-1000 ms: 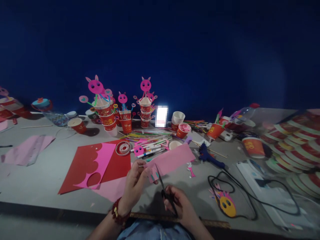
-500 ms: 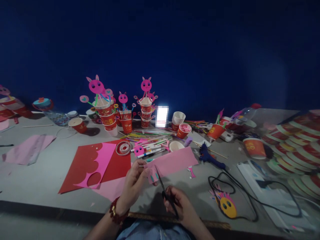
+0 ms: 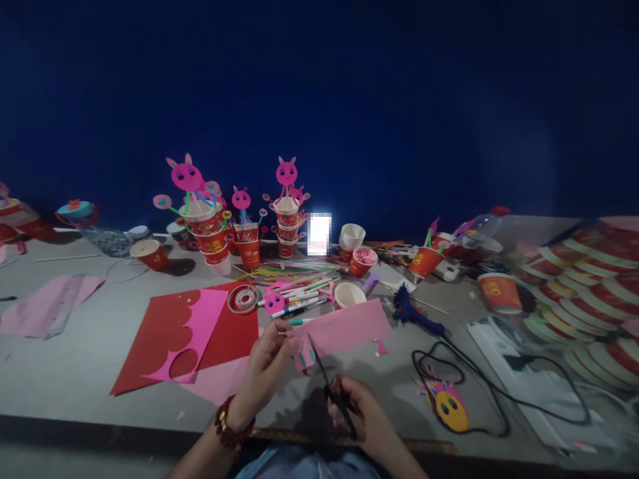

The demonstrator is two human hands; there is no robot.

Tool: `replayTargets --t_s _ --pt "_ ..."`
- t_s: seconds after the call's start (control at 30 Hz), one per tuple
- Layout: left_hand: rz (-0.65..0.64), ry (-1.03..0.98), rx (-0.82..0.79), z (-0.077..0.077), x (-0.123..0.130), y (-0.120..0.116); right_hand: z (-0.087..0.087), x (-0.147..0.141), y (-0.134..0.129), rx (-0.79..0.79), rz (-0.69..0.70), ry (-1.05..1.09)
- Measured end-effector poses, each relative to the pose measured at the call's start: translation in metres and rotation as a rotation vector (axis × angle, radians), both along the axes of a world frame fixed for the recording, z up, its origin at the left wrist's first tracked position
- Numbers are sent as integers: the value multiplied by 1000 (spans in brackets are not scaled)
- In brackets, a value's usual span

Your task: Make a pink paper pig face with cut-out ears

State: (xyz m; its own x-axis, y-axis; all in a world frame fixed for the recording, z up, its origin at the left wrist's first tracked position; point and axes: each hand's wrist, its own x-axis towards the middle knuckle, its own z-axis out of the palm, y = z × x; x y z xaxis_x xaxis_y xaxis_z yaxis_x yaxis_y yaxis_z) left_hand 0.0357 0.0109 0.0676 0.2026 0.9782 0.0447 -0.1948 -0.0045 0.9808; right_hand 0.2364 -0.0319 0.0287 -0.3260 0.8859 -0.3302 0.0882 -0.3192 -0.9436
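Note:
My left hand (image 3: pixel 272 359) pinches the left end of a long pink paper strip (image 3: pixel 349 327), where a small part with teal marks (image 3: pixel 304 352) hangs by the fingertips. My right hand (image 3: pixel 355 402) is closed round the handles of black scissors (image 3: pixel 332 386). The blades point up and left, their tips at the pink paper beside my left fingers. Behind the strip stands a white-rimmed cup (image 3: pixel 349 295). Left of my left hand lie red sheets (image 3: pixel 144 332) with a cut-out bright pink sheet (image 3: pixel 200 326) on top.
Decorated red cup stacks (image 3: pixel 212 243) stand at the back left. Markers (image 3: pixel 299 303) and a tape roll (image 3: pixel 243 299) lie mid-table. To the right are a blue glue gun (image 3: pixel 417 316), its looping cord, a yellow paper face (image 3: pixel 452 410), a white power strip (image 3: pixel 529 386) and stacked cups (image 3: pixel 594 313).
The view has shifted slightly, so the objects on the table appear a little further left. Both hands keep nearly the same pose, with the scissors still at the pink paper.

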Motion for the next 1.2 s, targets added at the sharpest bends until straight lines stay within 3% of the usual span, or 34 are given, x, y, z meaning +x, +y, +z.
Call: replayTargets --t_s 0.27,0.5,0.7,0.9,1.03,1.2 --pt "14 -19 -56 1 6 2 -16 3 -4 60 3 -23" --pt "11 -93 -61 -6 8 4 -8 4 -6 115 -5 -130" --pt "65 -118 -40 -5 13 3 -16 2 -8 112 -17 -108" --pt "73 -92 -113 -14 11 2 -16 -2 -7 130 -43 -92" --pt "199 -70 -112 -19 8 1 -13 -5 -7 145 -65 -85" --pt "186 -66 -117 -28 3 0 -22 -6 -6 179 -61 -59"
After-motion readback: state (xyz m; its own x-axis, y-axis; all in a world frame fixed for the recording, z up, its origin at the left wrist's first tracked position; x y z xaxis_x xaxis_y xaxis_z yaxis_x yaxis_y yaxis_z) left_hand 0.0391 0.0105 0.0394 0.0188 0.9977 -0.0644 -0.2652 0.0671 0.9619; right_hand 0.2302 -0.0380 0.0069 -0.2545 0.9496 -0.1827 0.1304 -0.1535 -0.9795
